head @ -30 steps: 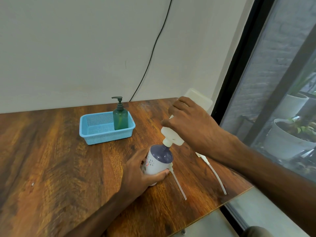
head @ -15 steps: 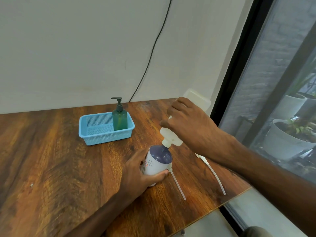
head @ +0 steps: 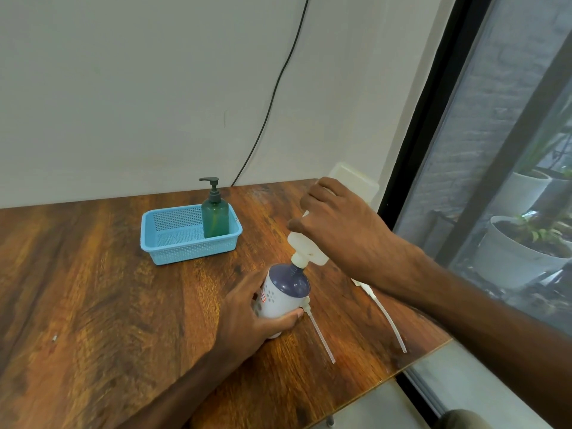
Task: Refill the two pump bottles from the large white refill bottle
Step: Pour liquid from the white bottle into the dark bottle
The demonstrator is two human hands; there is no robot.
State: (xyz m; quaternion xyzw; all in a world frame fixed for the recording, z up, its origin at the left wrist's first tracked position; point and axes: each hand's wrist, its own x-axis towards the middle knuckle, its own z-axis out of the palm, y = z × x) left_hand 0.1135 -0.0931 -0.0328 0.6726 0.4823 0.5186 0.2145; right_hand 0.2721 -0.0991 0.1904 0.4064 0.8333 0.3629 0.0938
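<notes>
Nearest you, your left hand (head: 247,317) rests on the wooden table (head: 108,305) with its fingers and thumb curled round the body of the white pump bottle (head: 278,300), which stands with its dark purple shoulder and open neck facing up. Just right of your thumb a removed pump tube (head: 320,334) lies flat on the wood, its upper end touching or nearly touching the bottle and its free end pointing toward the table's near edge. A second pump with a curved tube (head: 387,317) lies farther right, its white head partly hidden under your right forearm. Above the pump bottle your right hand (head: 337,239) grips the white refill bottle (head: 306,246) round its middle, fingers wrapped over the top. You hold it tilted steeply, base raised toward the wall and spout down, and its neck meets the open mouth of the pump bottle; you cannot tell from here whether liquid is running. Farther back and to the left a light blue perforated basket (head: 185,246) sits on the table, well apart from your hands. A green pump bottle (head: 215,216) stands upright in its right end, pump head on. Behind it a black cable (head: 272,94) runs up the pale wall, and to the right, white plant pots (head: 520,258) show through the dark-framed window.
</notes>
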